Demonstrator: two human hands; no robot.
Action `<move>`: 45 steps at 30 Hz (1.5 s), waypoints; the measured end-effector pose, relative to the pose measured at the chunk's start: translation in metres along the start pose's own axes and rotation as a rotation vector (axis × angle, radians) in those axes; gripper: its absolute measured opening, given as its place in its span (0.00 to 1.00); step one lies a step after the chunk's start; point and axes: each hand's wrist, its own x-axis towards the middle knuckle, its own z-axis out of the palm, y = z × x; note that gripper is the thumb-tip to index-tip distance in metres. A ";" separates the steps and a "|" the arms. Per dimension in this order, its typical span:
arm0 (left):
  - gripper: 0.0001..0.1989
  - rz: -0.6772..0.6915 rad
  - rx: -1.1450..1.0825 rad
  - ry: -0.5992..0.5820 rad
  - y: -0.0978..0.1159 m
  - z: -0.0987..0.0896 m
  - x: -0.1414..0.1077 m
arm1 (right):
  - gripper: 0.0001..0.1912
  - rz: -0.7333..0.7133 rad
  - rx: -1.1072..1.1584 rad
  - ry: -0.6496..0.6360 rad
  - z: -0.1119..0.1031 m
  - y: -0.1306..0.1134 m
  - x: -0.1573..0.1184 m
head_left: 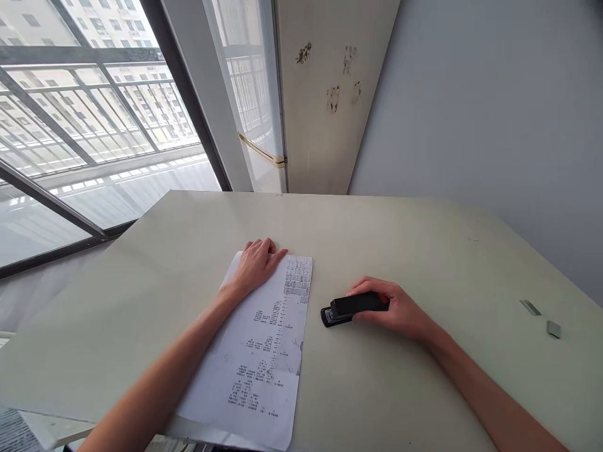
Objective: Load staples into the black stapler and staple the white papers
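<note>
Printed paper sheets [271, 351] lie on the pale table, their far right corner carrying a small table of print. My left hand [258, 263] rests on the far end of the paper, thumb spread to the right along the edge and fingers bent over the far side; nothing shows raised in it. To the right of the paper, my right hand [386, 307] is closed around a black stapler [355, 307], thumb on the near side and fingers on the far side. The stapler lies on its base on or just above the tabletop, its front end pointing left toward the paper, apart from it.
On the right part of the table [400, 238] lie a small strip of staples [530, 307] and a small grey piece [554, 329]. A grey wall [471, 113] borders the right side. Beyond the far edge stands a cabinet [325, 138]; windows [94, 113] are at left.
</note>
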 end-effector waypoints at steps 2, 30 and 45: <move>0.17 -0.019 -0.040 -0.031 0.004 -0.002 0.001 | 0.13 -0.001 -0.002 0.002 0.000 0.000 0.000; 0.21 0.018 -0.045 -0.070 0.035 0.022 -0.008 | 0.15 0.010 -0.080 0.213 0.005 0.005 0.000; 0.22 0.027 -0.062 -0.079 0.035 0.023 -0.011 | 0.17 0.047 -0.168 0.257 0.003 0.003 -0.002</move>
